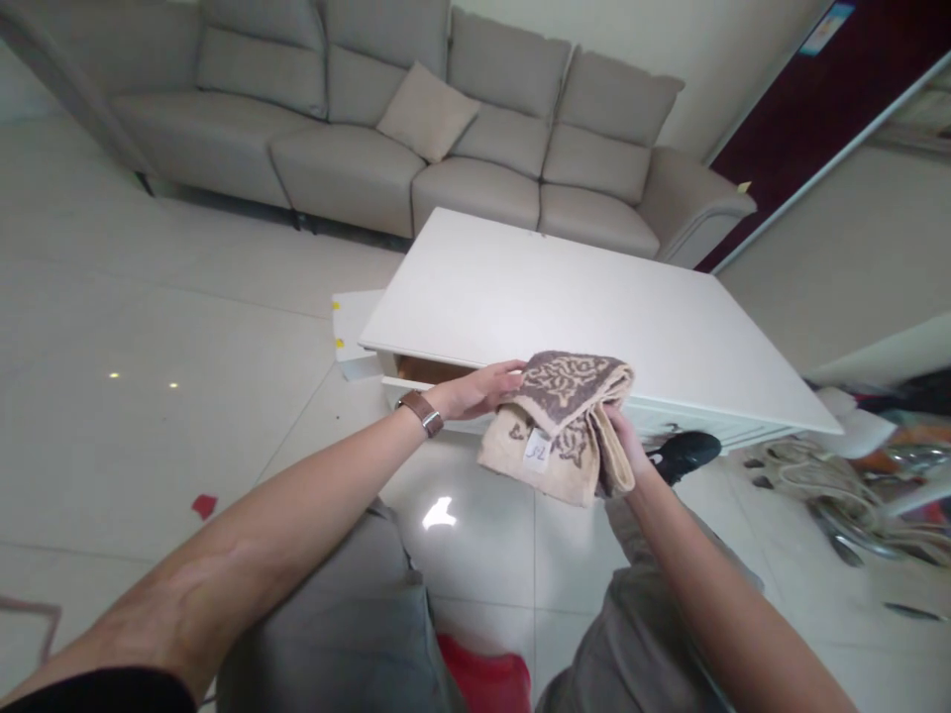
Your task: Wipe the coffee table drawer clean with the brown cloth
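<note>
- Our left hand (475, 391) and right hand (620, 436): fingers clasp folded towel (561, 421) at desk's (550, 297) near edge.
- Risk, we judge: loose lower fold hangs free; slack grip could unfold it to floor (149, 327).

A large grey sectional sofa (416, 129) fills the upper part of the frame, from the upper left to the right of centre. One beige cushion (427, 111) leans against its back, near the top centre. Before the sofa, in the middle of the frame, stands a low white table (565, 297). A flat white board (355, 332) lies on the floor just beside the left corner of the table. The floor (149, 327) is of pale glossy tiles. A small red scrap (204, 506) lies on it at the lower left. At the right edge there is a blurred heap of rope and metal parts (847, 495). A dark maroon panel (824, 99) is in the upper right corner.
</note>
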`<state>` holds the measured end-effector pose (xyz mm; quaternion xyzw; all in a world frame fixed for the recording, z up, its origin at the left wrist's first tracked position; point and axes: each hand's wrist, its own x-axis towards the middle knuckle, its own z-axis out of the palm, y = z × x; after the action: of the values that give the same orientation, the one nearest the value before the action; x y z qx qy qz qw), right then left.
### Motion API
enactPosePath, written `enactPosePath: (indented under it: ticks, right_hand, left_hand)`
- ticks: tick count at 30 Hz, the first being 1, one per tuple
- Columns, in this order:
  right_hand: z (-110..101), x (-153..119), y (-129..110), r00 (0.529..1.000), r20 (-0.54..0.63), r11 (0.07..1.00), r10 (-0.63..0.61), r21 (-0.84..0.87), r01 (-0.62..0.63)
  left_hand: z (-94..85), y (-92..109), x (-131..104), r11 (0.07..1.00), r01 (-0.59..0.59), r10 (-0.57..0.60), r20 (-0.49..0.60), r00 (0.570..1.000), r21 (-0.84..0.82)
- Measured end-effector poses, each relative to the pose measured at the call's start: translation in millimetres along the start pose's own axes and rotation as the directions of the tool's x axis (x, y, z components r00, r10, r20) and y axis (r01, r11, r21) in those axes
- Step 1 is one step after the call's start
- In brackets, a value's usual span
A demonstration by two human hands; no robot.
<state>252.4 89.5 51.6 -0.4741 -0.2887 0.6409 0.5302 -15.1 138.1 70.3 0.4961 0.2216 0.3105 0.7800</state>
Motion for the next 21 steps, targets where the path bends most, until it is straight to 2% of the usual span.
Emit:
enactPosePath:
  ticks: [2, 4, 6, 8, 11, 15, 17, 19, 21]
  right_hand:
    - [4.5, 6.8, 9.0, 0.994, 0.046, 0.995, 0.102, 0.013, -0.103]
    - [3.6, 12.3, 20.2, 0.98, 0.073, 0.981, 0.187, 0.043, -0.191]
    - [0.0, 15.3, 31.2, 0.961, 0.092, 0.96, 0.261, 0.075, -0.268]
    - [-2.1, 16.3, 39.0, 0.945, 0.107, 0.942, 0.309, 0.104, -0.32]
    - [1.1, 16.0, 40.6, 0.951, 0.105, 0.939, 0.289, 0.162, -0.303]
    - [11.0, 14.9, 28.1, 0.977, 0.091, 0.947, 0.194, 0.244, -0.211]
    - [14.2, 13.6, 21.1, 0.983, 0.076, 0.948, 0.165, 0.265, -0.179]
    - [15.4, 12.3, 16.2, 0.987, 0.064, 0.947, 0.147, 0.278, -0.159]
    - [15.2, 11.5, 14.1, 0.989, 0.066, 0.946, 0.133, 0.289, -0.146]
  left_hand:
    - [14.8, -3.2, -1.1, 0.996, -0.088, 0.087, -0.038, 0.995, -0.008]
    - [23.9, -7.3, -3.7, 0.984, -0.133, 0.146, -0.104, 0.984, 0.119]
    - [27.9, -11.8, -6.5, 0.967, -0.103, 0.141, -0.155, 0.978, 0.234]
    - [29.0, -14.8, -8.2, 0.968, -0.046, 0.099, -0.212, 0.972, 0.246]
    - [28.9, -14.4, -7.6, 0.951, -0.026, 0.107, -0.248, 0.963, 0.307]
    - [28.8, -9.9, -0.7, 0.81, -0.085, 0.2, -0.138, 0.97, 0.58]
    - [28.7, -8.9, 6.0, 0.748, -0.101, 0.221, -0.103, 0.97, 0.656]
    - [27.8, -9.1, 14.8, 0.718, -0.098, 0.252, -0.126, 0.959, 0.689]
    - [25.8, -10.1, 24.4, 0.718, -0.067, 0.28, -0.2, 0.939, 0.693]
